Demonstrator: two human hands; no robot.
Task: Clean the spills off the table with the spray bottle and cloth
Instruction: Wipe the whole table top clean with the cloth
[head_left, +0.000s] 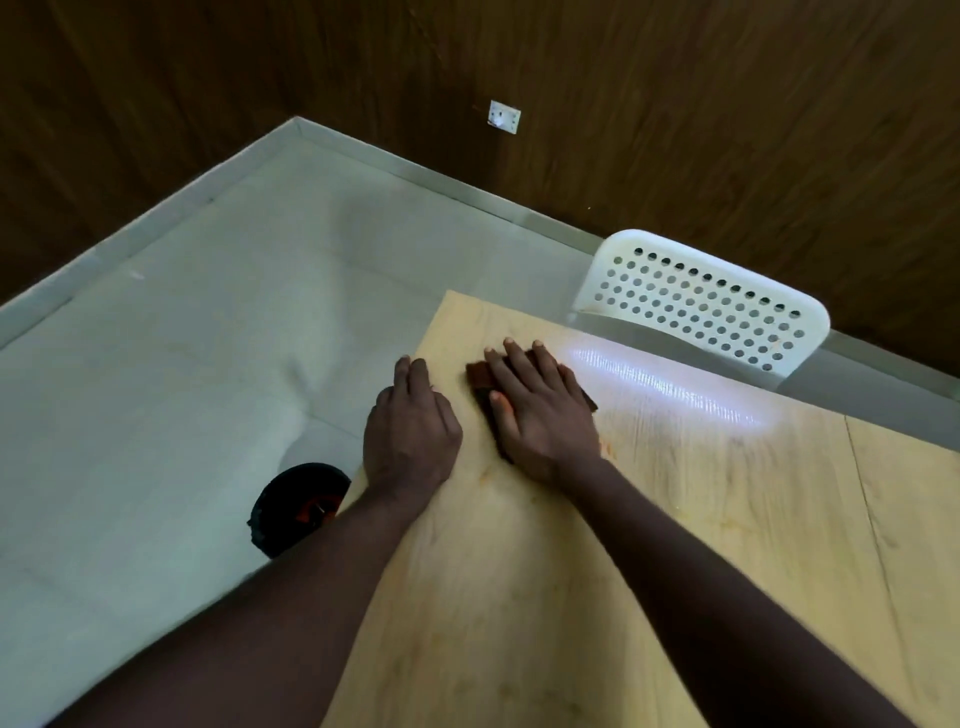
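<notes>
One pale wooden table (571, 571), white chair (701, 306) behind, dark panelled walls (675, 130).

A pale wood-grain surface (519, 597), smooth and faintly glossy, catches a bright streak of reflected light. The cloth (479, 375) lying flat on it is dark reddish-brown fabric, matt in finish. Beyond it stands a chair (701, 306) of smooth white plastic, its back pierced with round holes. The wall (675, 130) is dark wood-grain panelling; the floor (182, 338) is pale, smooth and dully shiny.

dark red-brown cloth (480, 375); pale wood-grain table (571, 571); white perforated chair (701, 306).
</notes>
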